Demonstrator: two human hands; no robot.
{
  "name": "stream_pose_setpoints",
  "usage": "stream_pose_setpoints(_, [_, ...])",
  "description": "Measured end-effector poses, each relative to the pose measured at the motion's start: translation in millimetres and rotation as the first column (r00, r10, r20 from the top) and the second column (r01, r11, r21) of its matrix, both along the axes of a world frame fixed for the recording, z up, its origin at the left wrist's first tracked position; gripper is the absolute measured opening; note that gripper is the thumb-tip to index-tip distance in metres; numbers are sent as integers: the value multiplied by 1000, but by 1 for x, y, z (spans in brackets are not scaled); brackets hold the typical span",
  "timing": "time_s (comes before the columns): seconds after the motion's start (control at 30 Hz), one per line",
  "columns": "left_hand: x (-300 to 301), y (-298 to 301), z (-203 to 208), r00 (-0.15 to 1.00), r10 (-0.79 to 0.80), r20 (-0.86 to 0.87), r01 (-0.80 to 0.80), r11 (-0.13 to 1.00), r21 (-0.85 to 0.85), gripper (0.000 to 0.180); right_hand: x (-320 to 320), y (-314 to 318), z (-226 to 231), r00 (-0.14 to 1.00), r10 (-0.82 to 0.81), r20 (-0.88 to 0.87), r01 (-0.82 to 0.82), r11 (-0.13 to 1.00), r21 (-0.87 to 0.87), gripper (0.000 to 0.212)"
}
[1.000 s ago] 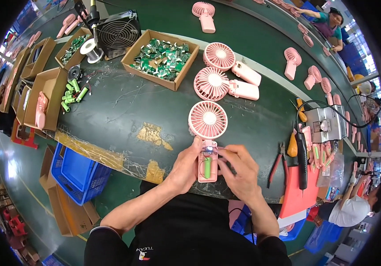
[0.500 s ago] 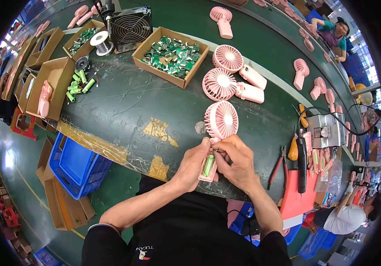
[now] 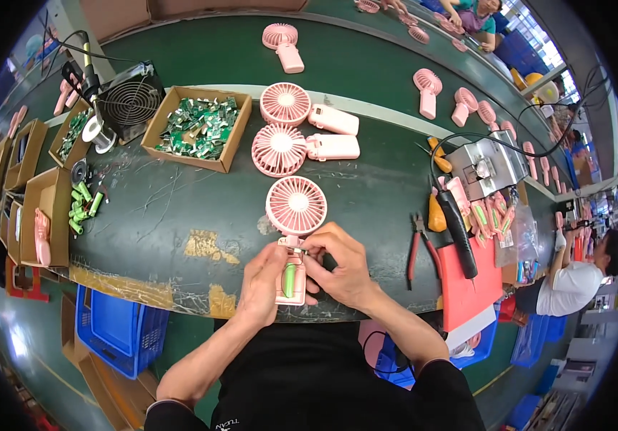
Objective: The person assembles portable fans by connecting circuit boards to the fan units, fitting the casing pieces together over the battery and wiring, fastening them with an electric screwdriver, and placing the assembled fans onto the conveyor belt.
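A pink handheld fan lies on the workbench in front of me, its round grille away from my body. Its handle is uncovered, and a green battery cell shows inside. My left hand is closed around the handle's left side, thumb near the top. At the neck, the fingers of my right hand are pinched together; whatever small part is between them is mostly hidden. Just beyond lie two more pink fans with their handles pointing right.
A cardboard box of green circuit boards stands back left, beside a black fume fan and a solder spool. Loose green cells lie left. Red-handled cutters, a soldering iron and a metal box are right.
My view has swung, so the bench things sit further left in the picture. Both hands remain at the fan's handle; the fan now appears straighter, with its grille facing up more.
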State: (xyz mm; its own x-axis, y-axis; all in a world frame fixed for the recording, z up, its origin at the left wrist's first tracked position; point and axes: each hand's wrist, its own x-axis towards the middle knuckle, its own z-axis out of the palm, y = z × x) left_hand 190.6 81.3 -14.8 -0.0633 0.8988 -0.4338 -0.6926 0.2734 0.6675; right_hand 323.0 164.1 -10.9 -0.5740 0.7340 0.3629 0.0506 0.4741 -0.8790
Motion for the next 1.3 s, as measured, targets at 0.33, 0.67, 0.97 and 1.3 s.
stream_pose_setpoints(0.33, [-19, 7, 11, 881, -286, -376, 277, 958, -80, 41, 12, 6, -3, 998, 5, 59, -9, 998, 69, 21])
stream_pose_setpoints(0.67, [-12, -7, 17, 793, -503, -345, 402, 856, -323, 34, 31, 18, -4, 988, 103, 115, -103, 995, -1, 22])
stream_pose_setpoints(0.97, [-3, 14, 1, 85, 432, -898, 420, 802, 425, 20, 39, 20, 7, 965, 148, 218, -118, 983, -143, 18])
stream_pose_setpoints(1.3, [-4, 23, -6, 56, 452, -890, 486, 766, 420, 20, 32, -2, 4, 998, 4, 59, 20, 918, -396, 28])
